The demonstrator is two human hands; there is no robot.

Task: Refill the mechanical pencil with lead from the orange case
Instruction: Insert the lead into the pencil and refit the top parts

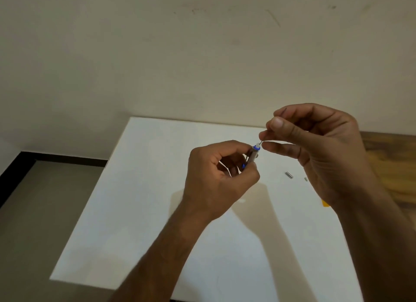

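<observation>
My left hand point(221, 180) is closed around the mechanical pencil point(254, 154), a grey barrel with a blue ring and a white open top end pointing up and to the right. My right hand point(315, 148) pinches a thin dark lead point(261, 142) between thumb and forefinger, its lower tip right at the pencil's white opening. How far the lead is inside I cannot tell. Only a small corner of the orange case point(324, 203) shows below my right wrist; the rest is hidden by it.
A white sheet point(146, 211) covers the table under both hands. On it lie a small grey metal cap point(288, 175) and a tiny pale piece point(305, 179). Wooden tabletop point(391, 166) shows at the right; a wall is behind and floor at the left.
</observation>
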